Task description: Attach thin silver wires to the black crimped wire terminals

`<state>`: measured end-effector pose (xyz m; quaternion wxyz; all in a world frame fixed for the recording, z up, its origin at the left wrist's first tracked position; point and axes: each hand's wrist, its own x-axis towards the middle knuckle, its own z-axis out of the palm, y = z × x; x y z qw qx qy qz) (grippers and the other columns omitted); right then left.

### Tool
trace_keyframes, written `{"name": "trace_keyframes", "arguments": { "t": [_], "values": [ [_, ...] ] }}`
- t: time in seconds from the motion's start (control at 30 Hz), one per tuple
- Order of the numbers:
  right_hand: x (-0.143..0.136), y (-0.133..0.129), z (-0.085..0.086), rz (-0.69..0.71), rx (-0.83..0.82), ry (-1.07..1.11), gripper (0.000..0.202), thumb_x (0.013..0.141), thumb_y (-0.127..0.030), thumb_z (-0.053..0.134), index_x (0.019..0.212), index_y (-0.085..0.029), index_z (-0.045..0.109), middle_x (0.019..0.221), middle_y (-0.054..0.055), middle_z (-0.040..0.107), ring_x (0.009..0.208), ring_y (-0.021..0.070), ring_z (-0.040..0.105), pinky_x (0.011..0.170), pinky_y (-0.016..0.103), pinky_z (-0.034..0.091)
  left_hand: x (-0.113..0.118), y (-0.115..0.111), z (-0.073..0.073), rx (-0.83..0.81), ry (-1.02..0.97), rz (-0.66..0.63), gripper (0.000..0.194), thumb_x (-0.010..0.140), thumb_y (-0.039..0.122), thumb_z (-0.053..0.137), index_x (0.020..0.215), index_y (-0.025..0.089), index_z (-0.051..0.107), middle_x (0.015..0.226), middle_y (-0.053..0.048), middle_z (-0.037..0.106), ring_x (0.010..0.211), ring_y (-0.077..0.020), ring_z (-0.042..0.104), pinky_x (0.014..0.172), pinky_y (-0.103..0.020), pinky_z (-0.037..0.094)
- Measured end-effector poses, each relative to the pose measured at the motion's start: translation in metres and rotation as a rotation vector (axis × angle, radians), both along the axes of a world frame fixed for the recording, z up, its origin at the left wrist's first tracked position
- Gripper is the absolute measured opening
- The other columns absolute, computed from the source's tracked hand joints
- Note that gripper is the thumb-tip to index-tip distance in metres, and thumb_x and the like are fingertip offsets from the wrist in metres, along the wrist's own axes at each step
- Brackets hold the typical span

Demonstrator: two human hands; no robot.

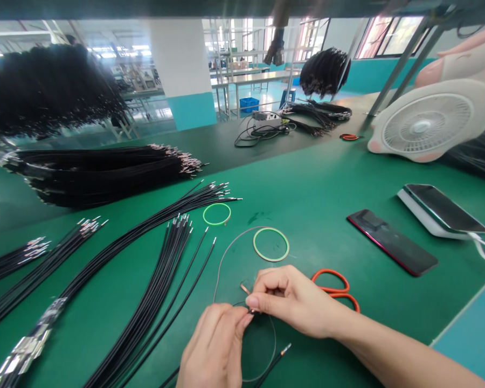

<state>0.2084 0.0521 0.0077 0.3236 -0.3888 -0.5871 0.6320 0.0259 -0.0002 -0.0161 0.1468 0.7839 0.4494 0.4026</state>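
Observation:
My left hand (214,345) is closed, its fingers pinched around the end of a black cable whose dark tip (251,311) shows between both hands. My right hand (286,299) pinches at the same spot, fingertips almost touching the left thumb; its fingers partly hide what they grip. A small copper-coloured strip (246,289) sticks out beside the right thumb. Thin grey wire (225,253) curves from a pale green ring (270,244) to the hands and loops below them. Another black cable end (285,350) lies under the loop. Orange-handled scissors (335,284) lie behind the right wrist.
Bundles of black cables (161,291) with metal tips cover the left of the green table. A bright green ring (216,214) lies near them. On the right are a phone (392,240), another device on a white block (444,210) and a white fan (422,126).

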Motion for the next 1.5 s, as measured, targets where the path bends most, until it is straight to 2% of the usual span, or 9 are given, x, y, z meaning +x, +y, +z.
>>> {"name": "trace_keyframes", "arguments": {
  "t": [0.3,0.43,0.6,0.77,0.97,1.17,1.3,1.4,1.5],
  "values": [
    [0.01,0.014,-0.008,0.143,0.121,-0.156,0.028,0.084,-0.042,0.064,0.078,-0.015,0.069,0.075,0.002,0.066,0.07,0.0145,0.059,0.064,0.025,0.045,0.003,0.006,-0.002,-0.247,-0.187,0.051,0.019,0.092,0.017,0.05,0.093,0.023,0.067,0.086,-0.002,0.065,0.08,-0.0139,0.063,0.076,-0.022,0.046],
    [0.005,0.016,-0.012,0.12,0.252,-0.237,0.026,0.084,-0.039,0.064,0.075,-0.014,0.067,0.071,0.002,0.065,0.067,0.0139,0.057,0.06,0.024,0.045,0.001,0.016,0.001,-0.588,-0.304,0.099,0.017,0.084,0.033,0.062,0.081,0.019,0.072,0.077,-0.002,0.063,0.069,-0.0139,0.058,0.061,-0.022,0.045],
    [0.015,0.016,0.006,0.102,0.4,-0.391,0.029,0.093,-0.036,0.051,0.084,-0.016,0.071,0.08,0.004,0.067,0.076,0.0162,0.061,0.069,0.026,0.047,0.0,0.026,0.004,-0.981,-0.511,0.124,0.038,0.07,0.047,0.074,0.084,0.012,0.075,0.053,0.004,0.051,0.046,-0.0058,0.033,0.044,-0.019,0.023],
    [0.061,0.005,0.02,-0.056,0.445,-0.713,0.019,0.089,-0.018,0.049,0.096,-0.019,0.067,0.1,0.007,0.066,0.09,0.0196,0.062,0.081,0.031,0.047,0.001,0.028,0.006,-0.995,-0.531,0.103,0.047,0.064,0.054,0.076,0.084,0.011,0.076,0.047,0.007,0.042,0.045,-0.0048,0.026,0.045,-0.02,0.016],
    [0.1,-0.007,0.002,-0.014,0.333,-0.93,0.031,0.077,-0.01,0.06,0.106,-0.021,0.062,0.103,0.008,0.061,0.096,0.0212,0.059,0.086,0.033,0.048,0.003,0.028,0.006,-0.99,-0.564,0.084,0.047,0.061,0.054,0.078,0.083,0.012,0.077,0.046,0.007,0.044,0.045,-0.005,0.029,0.045,-0.02,0.017],
    [0.099,-0.004,0.01,0.158,0.488,-0.977,0.028,0.09,-0.019,0.046,0.115,-0.017,0.059,0.101,0.011,0.063,0.089,0.0223,0.062,0.079,0.035,0.049,0.005,0.028,0.009,-1.006,-0.586,0.076,0.041,0.062,0.048,0.08,0.084,0.013,0.077,0.046,0.006,0.048,0.043,-0.0045,0.03,0.043,-0.02,0.019],
    [0.093,0.002,0.019,0.178,0.469,-0.933,0.028,0.09,-0.019,0.045,0.114,-0.018,0.061,0.095,0.009,0.065,0.081,0.02,0.063,0.073,0.031,0.05,0.006,0.028,0.007,-1.017,-0.611,0.066,0.035,0.058,0.042,0.084,0.08,0.015,0.077,0.057,0.001,0.063,0.048,-0.0055,0.041,0.047,-0.019,0.028],
    [0.085,0.004,0.023,0.187,0.468,-0.81,0.035,0.089,-0.019,0.051,0.123,-0.022,0.055,0.1,0.006,0.061,0.079,0.0157,0.062,0.072,0.026,0.049,0.006,0.028,0.005,-1.021,-0.62,0.044,0.032,0.058,0.039,0.085,0.078,0.015,0.078,0.063,-0.001,0.067,0.051,-0.0066,0.045,0.05,-0.019,0.032],
    [0.073,0.004,0.024,0.217,0.572,-0.811,0.031,0.082,-0.031,0.067,0.111,-0.022,0.06,0.093,0.002,0.057,0.073,0.0133,0.058,0.063,0.022,0.044,0.005,0.027,0.004,-1.013,-0.614,0.01,0.029,0.059,0.037,0.084,0.079,0.016,0.078,0.066,-0.001,0.068,0.055,-0.0081,0.047,0.053,-0.02,0.034]
  ]
}}
